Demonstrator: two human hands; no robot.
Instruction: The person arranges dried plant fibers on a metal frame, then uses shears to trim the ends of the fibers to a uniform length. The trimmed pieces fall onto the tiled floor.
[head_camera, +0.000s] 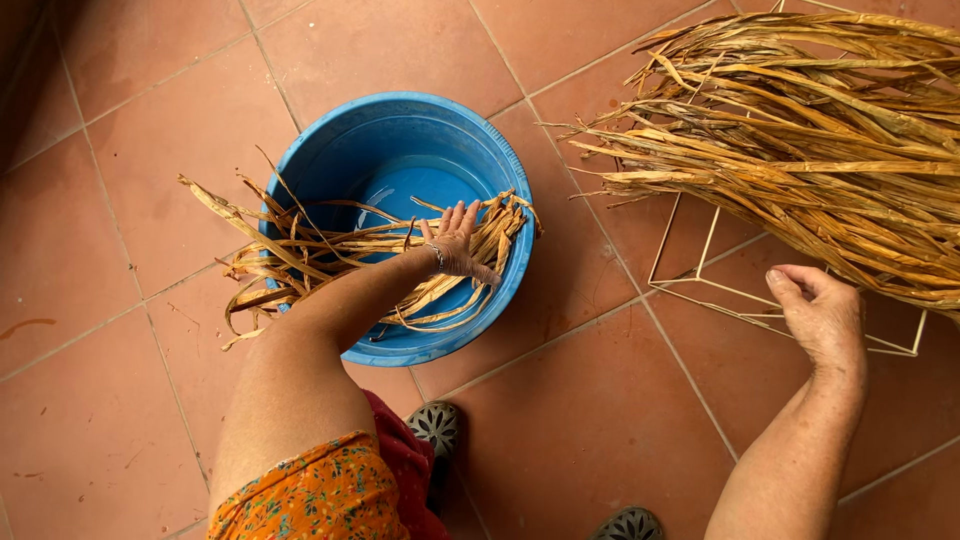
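Note:
My left hand (458, 243) rests with fingers spread on a bundle of dried brown leaf strips (330, 255) that lies across a round blue plastic basin (400, 130). Water shows in the basin's bottom. The strips stick out past the basin's left rim. My right hand (822, 315) hovers loosely curled and empty just below a large pile of dried golden leaves (800, 130) at the upper right. That pile lies on a white wire frame (690, 285) on the floor.
Terracotta floor tiles (150, 120) surround everything. My feet in dark perforated shoes (436, 426) stand just below the basin, a second shoe (627, 524) at the bottom edge. An orange patterned garment (320, 495) shows at the bottom left.

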